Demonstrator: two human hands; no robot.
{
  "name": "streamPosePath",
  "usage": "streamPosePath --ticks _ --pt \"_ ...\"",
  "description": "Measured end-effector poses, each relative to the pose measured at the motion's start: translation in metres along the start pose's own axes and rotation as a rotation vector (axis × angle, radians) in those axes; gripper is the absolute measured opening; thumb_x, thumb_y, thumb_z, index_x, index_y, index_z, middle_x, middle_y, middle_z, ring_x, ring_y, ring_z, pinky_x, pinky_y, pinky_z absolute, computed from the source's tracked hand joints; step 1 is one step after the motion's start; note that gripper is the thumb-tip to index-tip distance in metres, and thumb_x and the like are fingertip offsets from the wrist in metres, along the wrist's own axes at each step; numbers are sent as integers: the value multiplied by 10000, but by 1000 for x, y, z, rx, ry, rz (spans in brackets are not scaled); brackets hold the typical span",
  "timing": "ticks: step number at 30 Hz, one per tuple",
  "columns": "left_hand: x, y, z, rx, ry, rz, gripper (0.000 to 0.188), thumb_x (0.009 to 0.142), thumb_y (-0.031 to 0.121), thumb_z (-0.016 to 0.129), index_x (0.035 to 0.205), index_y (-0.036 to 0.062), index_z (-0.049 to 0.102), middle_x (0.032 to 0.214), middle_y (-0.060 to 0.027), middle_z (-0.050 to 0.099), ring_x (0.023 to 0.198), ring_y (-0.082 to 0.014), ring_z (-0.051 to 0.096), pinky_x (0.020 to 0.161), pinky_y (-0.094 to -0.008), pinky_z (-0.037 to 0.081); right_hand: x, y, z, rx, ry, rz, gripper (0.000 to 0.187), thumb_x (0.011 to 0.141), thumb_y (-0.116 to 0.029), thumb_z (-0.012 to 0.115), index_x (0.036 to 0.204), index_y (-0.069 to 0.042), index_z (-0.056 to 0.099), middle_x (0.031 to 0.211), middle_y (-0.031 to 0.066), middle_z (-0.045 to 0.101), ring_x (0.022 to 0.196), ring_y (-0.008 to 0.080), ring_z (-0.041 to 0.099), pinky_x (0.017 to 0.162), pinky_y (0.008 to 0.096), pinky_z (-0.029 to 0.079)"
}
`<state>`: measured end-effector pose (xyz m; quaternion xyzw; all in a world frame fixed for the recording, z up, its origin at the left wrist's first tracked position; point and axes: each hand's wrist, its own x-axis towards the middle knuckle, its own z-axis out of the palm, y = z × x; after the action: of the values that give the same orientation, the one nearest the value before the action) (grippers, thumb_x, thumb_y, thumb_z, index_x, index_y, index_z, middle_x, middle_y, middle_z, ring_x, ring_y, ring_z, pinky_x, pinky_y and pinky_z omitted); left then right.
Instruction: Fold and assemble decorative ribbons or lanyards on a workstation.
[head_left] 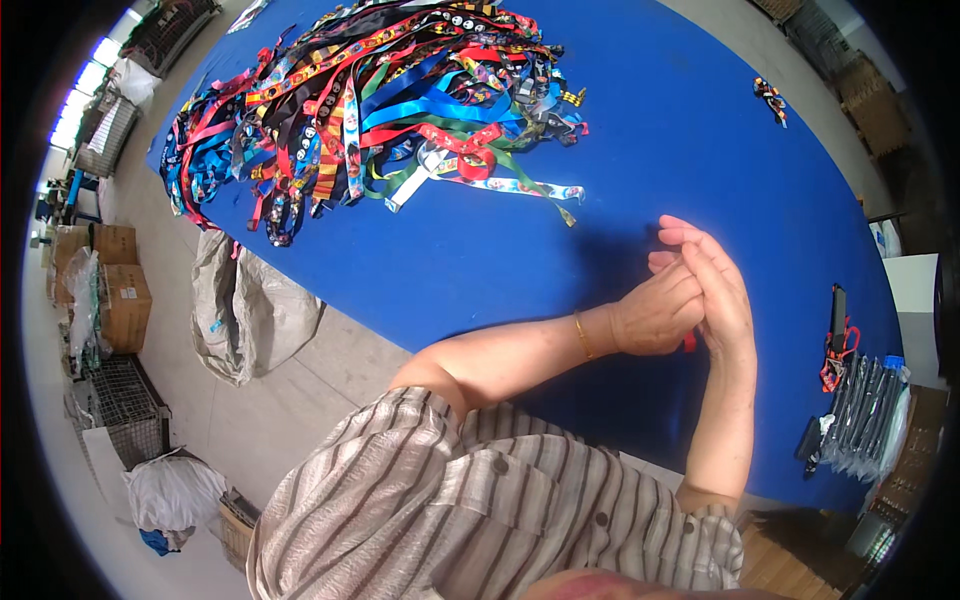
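My left hand (652, 315), with a thin gold bracelet (583, 336) at its wrist, is closed and pressed against my right hand (727, 300). The right hand's fingers bend over toward the left, some reaching past the left hand's knuckles. A small red bit (689, 342) shows just under the two hands; the rest of whatever they hold is hidden. Both hands are above the blue table (450, 270). Farther off to the left lies a large heap of colourful printed lanyard straps (370, 110), with a few loose ends trailing toward me.
At the right edge lie a stack of plastic-wrapped dark items (862, 420) and a red-and-black tool-like thing (838, 340). A small strap bundle (770, 100) sits at the far right. A whitish sack (250, 310) and cardboard boxes (125, 305) stand on the floor at left.
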<state>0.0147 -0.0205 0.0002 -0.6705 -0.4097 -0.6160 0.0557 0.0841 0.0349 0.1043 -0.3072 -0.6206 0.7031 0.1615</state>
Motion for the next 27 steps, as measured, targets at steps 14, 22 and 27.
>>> streamPosePath --ticks 14,22,27 --pt "-1 7 4 43 1 75 388 625 18 657 1004 2 574 1014 -163 554 951 -362 554 869 -496 463 -21 14 1 73 131 30 347 1022 -237 434 1183 20 602 1119 141 627 1037 227 608 925 339 491" --pt "-3 17 -1 9 -209 122 293 703 53 652 980 -14 583 1020 -176 602 936 -355 603 831 -440 484 -43 31 -17 -68 187 -102 323 1030 -178 409 1048 40 646 1007 99 662 979 174 613 905 307 473" --pt "-10 23 5 15 -407 142 236 698 63 661 916 28 578 877 -84 562 756 -239 591 696 -374 480 -62 37 -51 39 531 -328 269 1048 -186 459 1042 14 637 996 86 674 938 141 609 878 298 486"
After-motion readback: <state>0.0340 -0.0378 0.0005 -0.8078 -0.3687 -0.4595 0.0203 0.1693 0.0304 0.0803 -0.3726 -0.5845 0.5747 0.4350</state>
